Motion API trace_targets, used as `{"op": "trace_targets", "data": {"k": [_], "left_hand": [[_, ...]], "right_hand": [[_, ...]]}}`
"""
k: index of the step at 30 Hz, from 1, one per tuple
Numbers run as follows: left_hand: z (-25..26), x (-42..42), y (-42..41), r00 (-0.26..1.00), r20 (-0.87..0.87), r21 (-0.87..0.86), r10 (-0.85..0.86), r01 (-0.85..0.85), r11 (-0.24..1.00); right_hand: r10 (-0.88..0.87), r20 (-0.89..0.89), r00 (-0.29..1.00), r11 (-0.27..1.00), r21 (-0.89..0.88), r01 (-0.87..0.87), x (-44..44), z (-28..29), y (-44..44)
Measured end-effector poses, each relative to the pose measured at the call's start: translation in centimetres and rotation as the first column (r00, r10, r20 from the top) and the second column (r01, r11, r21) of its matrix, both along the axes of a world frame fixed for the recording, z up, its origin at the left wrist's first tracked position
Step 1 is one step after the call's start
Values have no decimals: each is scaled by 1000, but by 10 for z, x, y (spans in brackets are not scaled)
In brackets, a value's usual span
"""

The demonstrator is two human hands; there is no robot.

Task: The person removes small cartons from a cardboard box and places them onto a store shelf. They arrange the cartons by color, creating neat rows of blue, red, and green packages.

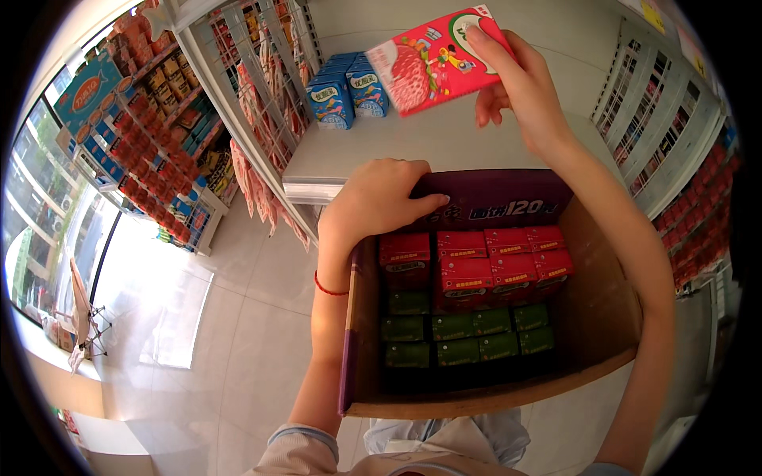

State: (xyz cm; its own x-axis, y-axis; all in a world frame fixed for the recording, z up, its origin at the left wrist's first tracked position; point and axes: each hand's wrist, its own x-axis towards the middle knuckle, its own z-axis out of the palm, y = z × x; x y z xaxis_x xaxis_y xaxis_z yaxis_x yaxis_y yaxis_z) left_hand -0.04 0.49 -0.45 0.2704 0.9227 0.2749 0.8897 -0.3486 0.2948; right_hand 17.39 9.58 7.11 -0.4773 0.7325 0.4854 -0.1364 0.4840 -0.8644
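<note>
My right hand (524,89) holds a red drink carton (440,62) printed with strawberries, tilted above a pale shelf, thumb on its front face. My left hand (381,196) grips the far left rim of an open cardboard box (601,285) with a purple outside and flap. Inside the box stand several red cartons (467,276), and on its near side several green cartons (455,351). At the back left of the shelf (417,143) stand several blue drink cartons (330,101) in two rows.
A wire side panel (256,71) with hanging packets closes the shelf on the left; a slatted panel (643,113) stands on the right. Further left are a snack display (137,149), a window (53,172) and a folding stand (83,309) on the pale tiled floor (256,333).
</note>
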Motion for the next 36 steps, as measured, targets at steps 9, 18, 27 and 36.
{"op": "trace_targets", "data": {"k": [9, 18, 27, 36], "left_hand": [[-4, -1, 6, 999, 21, 73, -39, 37, 997], [-1, -5, 6, 1000, 26, 12, -2, 2, 1000], [0, -11, 12, 999, 45, -20, -17, 18, 1000], [-2, -7, 13, 998, 57, 16, -36, 35, 999]], "right_hand": [[-332, 634, 698, 940, 288, 185, -31, -53, 166], [-396, 736, 549, 918, 312, 243, -95, -72, 251], [-648, 559, 517, 756, 551, 353, -134, -101, 263], [-335, 619, 711, 908, 413, 68, -131, -117, 243]]}}
